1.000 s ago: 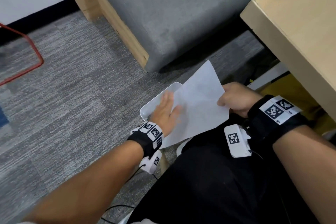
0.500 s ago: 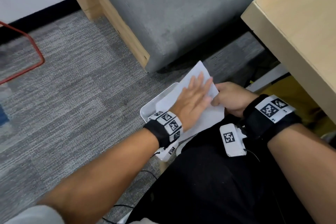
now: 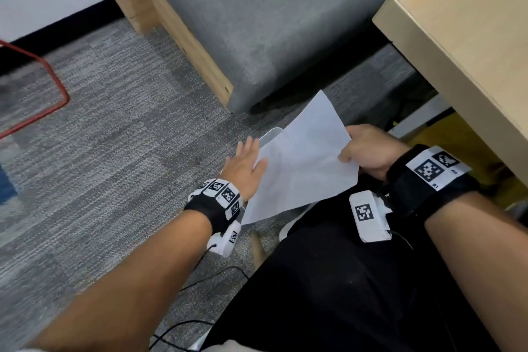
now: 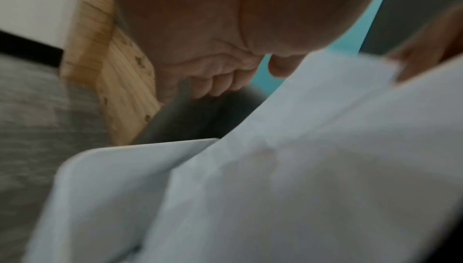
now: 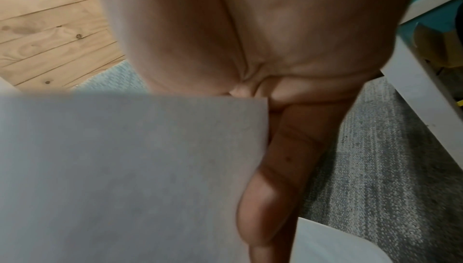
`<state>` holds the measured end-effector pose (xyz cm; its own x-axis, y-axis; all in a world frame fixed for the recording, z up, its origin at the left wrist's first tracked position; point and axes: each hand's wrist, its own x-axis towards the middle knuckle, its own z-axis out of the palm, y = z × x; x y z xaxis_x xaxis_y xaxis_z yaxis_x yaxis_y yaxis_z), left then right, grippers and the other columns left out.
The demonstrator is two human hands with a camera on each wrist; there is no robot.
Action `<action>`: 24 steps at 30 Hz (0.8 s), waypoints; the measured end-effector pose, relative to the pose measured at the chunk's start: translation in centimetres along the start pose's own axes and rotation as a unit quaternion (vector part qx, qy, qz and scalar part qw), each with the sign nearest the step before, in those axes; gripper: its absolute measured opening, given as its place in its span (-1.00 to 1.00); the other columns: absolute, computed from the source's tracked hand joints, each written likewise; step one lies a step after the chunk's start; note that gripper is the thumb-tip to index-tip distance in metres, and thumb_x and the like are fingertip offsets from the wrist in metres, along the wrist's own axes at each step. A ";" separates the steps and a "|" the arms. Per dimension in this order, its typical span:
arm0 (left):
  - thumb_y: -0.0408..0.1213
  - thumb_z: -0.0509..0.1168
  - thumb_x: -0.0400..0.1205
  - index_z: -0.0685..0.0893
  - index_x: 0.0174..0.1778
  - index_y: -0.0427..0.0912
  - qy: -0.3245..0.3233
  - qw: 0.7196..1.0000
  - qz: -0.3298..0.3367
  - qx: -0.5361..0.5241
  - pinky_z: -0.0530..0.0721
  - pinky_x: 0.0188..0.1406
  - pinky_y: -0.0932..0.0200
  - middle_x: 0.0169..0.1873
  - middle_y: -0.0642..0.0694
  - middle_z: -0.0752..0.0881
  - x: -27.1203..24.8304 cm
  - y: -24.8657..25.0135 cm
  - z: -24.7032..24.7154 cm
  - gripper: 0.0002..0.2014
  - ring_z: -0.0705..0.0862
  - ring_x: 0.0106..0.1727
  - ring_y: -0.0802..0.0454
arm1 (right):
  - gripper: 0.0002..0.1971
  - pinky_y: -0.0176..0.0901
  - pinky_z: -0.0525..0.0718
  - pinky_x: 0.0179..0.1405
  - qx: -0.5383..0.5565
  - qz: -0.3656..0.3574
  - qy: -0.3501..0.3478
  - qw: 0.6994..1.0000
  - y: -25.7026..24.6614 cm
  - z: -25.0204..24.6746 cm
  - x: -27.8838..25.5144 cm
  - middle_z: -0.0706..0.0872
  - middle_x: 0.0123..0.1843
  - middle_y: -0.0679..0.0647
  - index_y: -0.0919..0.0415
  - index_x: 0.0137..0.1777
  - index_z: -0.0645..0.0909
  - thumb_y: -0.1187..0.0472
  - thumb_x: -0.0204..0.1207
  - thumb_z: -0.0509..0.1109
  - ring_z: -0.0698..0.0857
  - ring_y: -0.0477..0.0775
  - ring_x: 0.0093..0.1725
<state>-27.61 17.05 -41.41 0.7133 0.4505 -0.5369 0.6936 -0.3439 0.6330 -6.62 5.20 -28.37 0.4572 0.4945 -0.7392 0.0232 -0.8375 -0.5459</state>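
A white sheet of paper (image 3: 303,163) lies tilted over a white rounded tray (image 3: 271,133) by my knee. My left hand (image 3: 247,163) rests flat with straight fingers at the sheet's left edge, thumb on the paper. My right hand (image 3: 351,151) pinches the sheet's right edge, thumb on top. The left wrist view is blurred; it shows the paper (image 4: 325,168) over the tray's rim (image 4: 112,160). In the right wrist view the paper (image 5: 125,168) covers the lower left, with a finger (image 5: 283,158) curled under its edge.
A grey upholstered bench (image 3: 271,23) with a wooden frame stands ahead on grey carpet (image 3: 114,151). A light wooden table (image 3: 471,37) overhangs at the right. A red metal frame (image 3: 54,86) is at the far left. A black cable (image 3: 205,277) runs along the floor beside my black trousers (image 3: 343,280).
My left hand slid right across the paper to meet the right hand, then came back to the sheet's left edge. The right hand kept its pinch on the right edge.
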 end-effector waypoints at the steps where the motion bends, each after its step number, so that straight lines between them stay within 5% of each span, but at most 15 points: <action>1: 0.02 -0.06 0.83 -0.04 0.77 0.01 0.018 0.996 0.032 -0.087 -0.17 0.72 -0.05 0.76 0.06 -0.11 -0.8 1.4 -0.3 -0.42 -0.19 0.75 0.11 | -0.60 0.33 0.67 0.26 -0.003 -0.002 0.000 1.000 -0.1 0.1 0.1 0.83 0.05 0.18 0.27 -0.02 0.72 0.60 0.32 0.19 0.77 0.33 0.08; 4: 0.02 -0.11 0.84 -0.03 0.75 -0.01 -0.061 0.975 0.111 -0.183 -0.11 0.72 0.08 0.74 0.07 -0.06 -3.9 5.2 0.3 -0.45 -0.13 0.73 0.19 | -0.62 0.31 0.70 0.21 0.000 -0.007 0.001 1.000 -0.4 0.3 0.3 0.83 0.03 0.19 0.26 -0.05 0.71 0.62 0.35 0.18 0.78 0.34 0.05; 7: 0.26 -0.30 0.76 -0.17 0.76 0.04 -0.215 0.972 0.095 -0.031 -0.17 0.72 0.01 0.75 0.11 -0.19 -6.7 4.5 2.3 -0.32 -0.19 0.72 0.20 | -0.63 0.17 0.77 0.00 0.004 -0.003 0.012 1.000 -0.6 0.1 0.2 0.83 0.00 0.24 0.28 -0.05 0.72 0.59 0.32 0.18 0.79 0.37 0.01; 9: 0.49 -0.39 0.59 -0.16 0.76 0.07 -0.255 0.957 0.055 0.124 -0.15 0.72 -0.19 0.75 0.10 -0.17 -7.6 0.7 3.5 -0.13 -0.17 0.75 0.11 | -0.66 0.17 0.77 -0.03 -0.004 0.003 0.024 1.000 -0.4 -0.3 0.1 0.84 -0.03 0.23 0.28 -0.10 0.73 0.55 0.27 0.21 0.80 0.36 -0.02; 11: 0.57 -0.42 0.48 -0.20 0.75 -0.01 -0.264 0.933 0.014 0.246 -0.14 0.70 -0.32 0.74 0.02 -0.21 -8.0 -2.6 3.5 0.00 -0.17 0.75 0.00 | -0.66 0.39 0.73 0.14 -0.026 0.002 0.030 0.999 0.0 -0.8 0.2 0.85 -0.07 0.19 0.26 -0.13 0.75 0.43 0.13 0.25 0.81 0.36 -0.02; 13: 0.47 -0.22 0.61 -0.30 0.74 -0.07 -0.243 0.929 -0.008 0.280 -0.16 0.69 -0.32 0.72 -0.04 -0.31 -8.1 -4.1 2.8 -0.07 -0.25 0.74 -0.04 | -0.63 0.47 0.68 0.20 -0.044 0.003 0.028 0.999 0.6 -1.4 0.6 0.85 -0.06 0.17 0.26 -0.10 0.75 0.35 0.08 0.27 0.79 0.38 -0.01; 18: 0.20 0.31 0.61 -0.49 0.69 0.00 -0.090 0.980 0.106 0.145 -0.26 0.68 -0.07 0.68 0.02 -0.48 -7.2 -0.4 2.1 0.12 -0.41 0.70 0.03 | -0.65 0.37 0.70 0.19 -0.029 0.011 0.020 0.999 -0.2 -0.9 -0.1 0.83 0.02 0.20 0.30 -0.02 0.72 0.43 0.21 0.26 0.78 0.37 0.04; 21: 0.14 0.36 0.60 -0.31 0.74 -0.06 -0.129 0.977 0.103 0.133 -0.18 0.71 -0.17 0.75 -0.04 -0.25 -5.6 0.6 3.8 0.07 -0.25 0.75 -0.07 | -0.66 0.17 0.76 0.07 -0.010 0.021 0.024 0.999 -0.5 -0.8 -0.3 0.81 0.04 0.20 0.32 0.00 0.70 0.59 0.39 0.17 0.77 0.33 0.05; 24: 0.07 0.31 0.64 -0.03 0.71 -0.19 -0.170 0.936 0.010 0.307 -0.03 0.62 -0.45 0.73 -0.19 0.08 -5.2 -0.7 3.7 -0.13 -0.02 0.75 -0.27 | -0.66 0.32 0.72 0.17 -0.014 0.015 0.038 0.999 -0.3 -1.2 -0.4 0.83 0.04 0.21 0.34 0.00 0.72 0.51 0.29 0.23 0.78 0.35 0.04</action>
<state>-31.39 11.91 -41.15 0.6448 0.1865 -0.7412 0.5325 -0.8053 0.2607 -5.73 5.01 -27.43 0.5251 0.4498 -0.7225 0.0323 -0.8589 -0.5112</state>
